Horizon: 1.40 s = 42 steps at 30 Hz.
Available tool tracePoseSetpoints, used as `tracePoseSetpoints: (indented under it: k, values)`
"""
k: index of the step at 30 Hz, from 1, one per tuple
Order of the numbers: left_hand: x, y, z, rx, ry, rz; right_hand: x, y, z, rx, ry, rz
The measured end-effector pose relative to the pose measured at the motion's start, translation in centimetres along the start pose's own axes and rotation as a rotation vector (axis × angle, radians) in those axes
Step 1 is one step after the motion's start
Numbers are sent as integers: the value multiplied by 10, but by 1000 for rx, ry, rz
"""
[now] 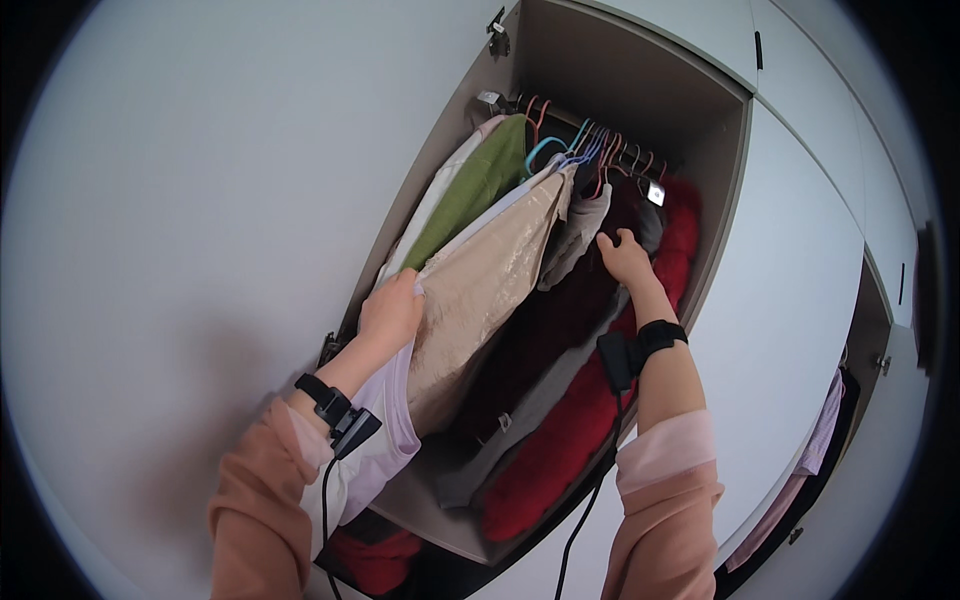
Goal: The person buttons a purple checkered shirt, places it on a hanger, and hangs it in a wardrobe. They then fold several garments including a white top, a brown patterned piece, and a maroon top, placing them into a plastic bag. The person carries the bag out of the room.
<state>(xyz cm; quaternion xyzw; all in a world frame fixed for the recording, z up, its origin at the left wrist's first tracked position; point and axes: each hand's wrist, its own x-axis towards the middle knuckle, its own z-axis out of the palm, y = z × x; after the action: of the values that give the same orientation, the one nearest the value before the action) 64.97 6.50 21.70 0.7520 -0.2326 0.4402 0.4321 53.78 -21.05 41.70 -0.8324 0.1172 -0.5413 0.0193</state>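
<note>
My left hand (393, 309) grips the edge of a pale lavender garment (390, 431), whose lower part hangs out over the wardrobe's front edge. Right beside that hand hangs a beige, slightly shiny garment (480, 277), with a green garment (469, 199) to its left. My right hand (628, 259) is raised with thumb and fingers apart, holding nothing. It is in front of a dark maroon garment (525, 352), to the right of a short grey-beige garment (581, 236). A red fluffy garment (555, 442) hangs at the far right, a grey one (517, 427) next to it.
Several coloured hangers (596, 142) hang from the wardrobe rail. An opened white door (247, 150) is at the left, with a hinge (498, 37). A closed white door (787, 225) is at the right. Red fabric (375, 559) lies below the shelf (442, 525). Cables run from both wrist straps.
</note>
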Motion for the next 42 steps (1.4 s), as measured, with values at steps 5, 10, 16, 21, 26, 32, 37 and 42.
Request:
tracePoseSetpoints:
  k: [5,10,16,21,26,32,37,42]
  values:
    - [-3,0,-3,12,-22,-5,-3,5,0,354,440,-160]
    - [-3,0,0,2,-36,13,1,19,-2,542,592,-93]
    - [-3,-1,9,-18,-38,9,12,30,-5,554,555,-32]
    - [-5,0,9,-8,-80,-36,12,20,6,610,683,11]
    - [-8,0,4,-11,-81,-22,8,9,14,288,560,-63]
    - [-10,-2,6,-51,-79,17,-19,-6,8,-158,162,-393]
    - [-8,1,19,-33,-98,32,-68,-9,12,-301,-129,-532]
    - [-11,2,25,-74,-125,74,-102,11,-13,-319,-285,-520]
